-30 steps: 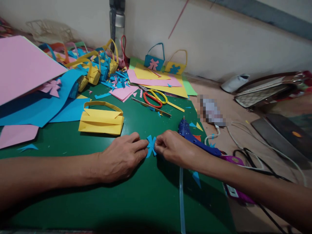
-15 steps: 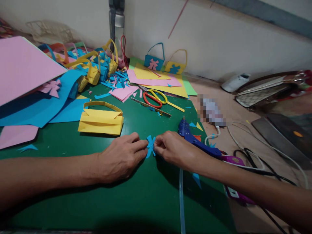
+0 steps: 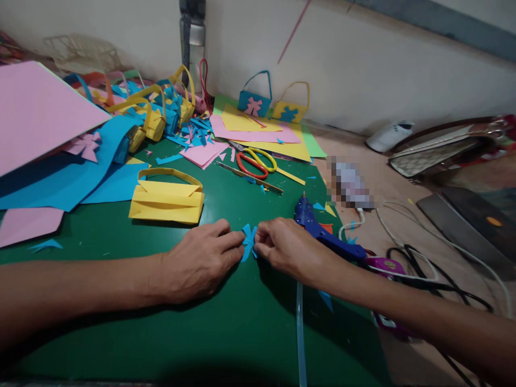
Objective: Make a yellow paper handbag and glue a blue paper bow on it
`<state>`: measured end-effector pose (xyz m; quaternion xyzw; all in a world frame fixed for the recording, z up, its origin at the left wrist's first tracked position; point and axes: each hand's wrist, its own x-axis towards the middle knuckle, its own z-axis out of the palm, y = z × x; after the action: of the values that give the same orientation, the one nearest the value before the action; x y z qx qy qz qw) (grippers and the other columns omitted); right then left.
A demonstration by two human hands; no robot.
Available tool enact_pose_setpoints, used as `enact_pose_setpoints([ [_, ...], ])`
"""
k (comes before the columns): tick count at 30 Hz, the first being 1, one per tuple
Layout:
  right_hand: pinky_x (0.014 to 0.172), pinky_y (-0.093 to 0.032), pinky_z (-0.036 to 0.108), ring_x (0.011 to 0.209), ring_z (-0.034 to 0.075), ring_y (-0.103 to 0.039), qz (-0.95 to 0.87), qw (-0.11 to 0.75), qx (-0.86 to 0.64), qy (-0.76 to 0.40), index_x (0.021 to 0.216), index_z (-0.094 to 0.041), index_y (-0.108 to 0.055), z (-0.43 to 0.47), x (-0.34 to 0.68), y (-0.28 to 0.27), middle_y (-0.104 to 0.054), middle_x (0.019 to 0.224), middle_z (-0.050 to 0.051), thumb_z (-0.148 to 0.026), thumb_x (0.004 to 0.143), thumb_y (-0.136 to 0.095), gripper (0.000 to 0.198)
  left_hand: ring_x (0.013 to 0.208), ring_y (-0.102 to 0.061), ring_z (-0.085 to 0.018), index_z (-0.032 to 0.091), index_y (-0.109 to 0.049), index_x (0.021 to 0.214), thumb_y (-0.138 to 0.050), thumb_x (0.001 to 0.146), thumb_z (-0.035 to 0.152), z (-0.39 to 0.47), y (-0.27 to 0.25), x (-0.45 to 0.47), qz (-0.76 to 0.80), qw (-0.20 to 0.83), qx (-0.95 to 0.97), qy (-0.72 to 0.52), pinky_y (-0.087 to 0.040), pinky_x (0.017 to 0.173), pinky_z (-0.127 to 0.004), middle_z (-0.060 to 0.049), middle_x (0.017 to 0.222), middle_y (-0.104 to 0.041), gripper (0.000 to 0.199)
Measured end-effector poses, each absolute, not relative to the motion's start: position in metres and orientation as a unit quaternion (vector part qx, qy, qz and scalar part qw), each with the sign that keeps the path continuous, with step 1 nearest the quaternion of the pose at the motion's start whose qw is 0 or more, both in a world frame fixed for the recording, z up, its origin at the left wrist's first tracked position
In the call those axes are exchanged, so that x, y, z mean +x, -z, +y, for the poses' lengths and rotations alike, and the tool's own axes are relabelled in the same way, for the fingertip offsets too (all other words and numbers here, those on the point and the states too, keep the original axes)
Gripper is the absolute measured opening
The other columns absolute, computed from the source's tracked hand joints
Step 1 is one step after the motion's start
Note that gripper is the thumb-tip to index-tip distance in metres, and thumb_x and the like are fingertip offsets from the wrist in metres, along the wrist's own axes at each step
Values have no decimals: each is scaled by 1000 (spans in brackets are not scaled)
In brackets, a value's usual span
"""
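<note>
A small blue paper bow (image 3: 247, 243) lies low over the green board, between my two hands. My left hand (image 3: 207, 258) rests with its fingers closed together on the bow's left side. The bow's right edge is in a pinch of my right hand (image 3: 282, 244), whose fingertips hide part of it. Beyond my left hand stands a yellow paper handbag (image 3: 167, 201) with a looped handle. A blue glue gun (image 3: 312, 217) lies just past my right hand, and a clear glue stick (image 3: 300, 333) runs below my right wrist.
Scissors (image 3: 258, 162) and a metal ruler-like strip (image 3: 250, 177) lie ahead among paper scraps. Finished paper bags (image 3: 255, 103) lean against the wall. Colored sheets (image 3: 52, 113) are piled at left. Cables (image 3: 439, 290) and a grey case (image 3: 463, 226) are at right.
My right hand and forearm have shifted very slightly at the bow. Otherwise the hands and the things on the board look the same.
</note>
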<state>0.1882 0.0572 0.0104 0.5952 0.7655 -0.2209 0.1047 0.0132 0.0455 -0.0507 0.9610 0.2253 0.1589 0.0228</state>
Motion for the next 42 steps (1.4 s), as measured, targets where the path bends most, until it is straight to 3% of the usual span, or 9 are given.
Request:
enact_pose_setpoints([
  [6, 47, -23, 23, 49, 11, -45, 791, 72, 584, 168, 67, -17, -57, 49, 192, -7, -57, 55, -2, -12, 76, -55, 10, 79, -45, -21, 14, -60, 90, -40, 87, 16, 46, 49, 13, 225, 24, 961, -158, -43, 67, -35, -10, 100, -59, 20],
  [10, 50, -24, 24, 55, 14, -52, 806, 72, 573, 132, 72, -17, -58, 43, 197, -2, -62, 61, 1, -18, 79, -56, 8, 79, -45, -21, 14, -59, 90, -41, 87, 16, 45, 50, 12, 224, 18, 961, -159, -43, 67, -35, -10, 99, -59, 19],
  [14, 51, -22, 26, 58, 16, -56, 825, 78, 555, 77, 72, -17, -58, 39, 201, 3, -65, 64, 4, -25, 85, -53, 16, 80, -45, -20, 15, -59, 91, -42, 87, 17, 45, 52, 12, 226, 14, 961, -157, -43, 68, -34, -10, 98, -58, 18],
  [21, 50, -16, 28, 60, 18, -59, 830, 99, 549, 22, 74, -17, -62, 41, 207, 6, -68, 67, 6, -33, 88, -51, 24, 80, -44, -22, 18, -50, 113, -43, 86, 21, 45, 48, 13, 224, 21, 967, -120, -42, 66, -36, -10, 103, -55, 28],
  [34, 48, -23, 25, 60, 18, -58, 800, 104, 581, 106, 72, -18, -65, 51, 200, -4, -66, 63, 5, -32, 81, -59, 18, 83, -41, -25, 19, -50, 115, -30, 91, 32, 43, 36, 19, 236, 65, 967, -70, -38, 67, -40, -11, 100, -49, 34],
  [42, 52, -29, 22, 54, 11, -47, 794, -31, 579, 185, 70, -17, -59, 55, 213, -15, -57, 61, -1, -13, 82, -50, 15, 85, -41, -25, 21, -49, 118, -29, 92, 31, 41, 33, 20, 250, 64, 965, -52, -38, 72, -41, -11, 109, -48, 34],
])
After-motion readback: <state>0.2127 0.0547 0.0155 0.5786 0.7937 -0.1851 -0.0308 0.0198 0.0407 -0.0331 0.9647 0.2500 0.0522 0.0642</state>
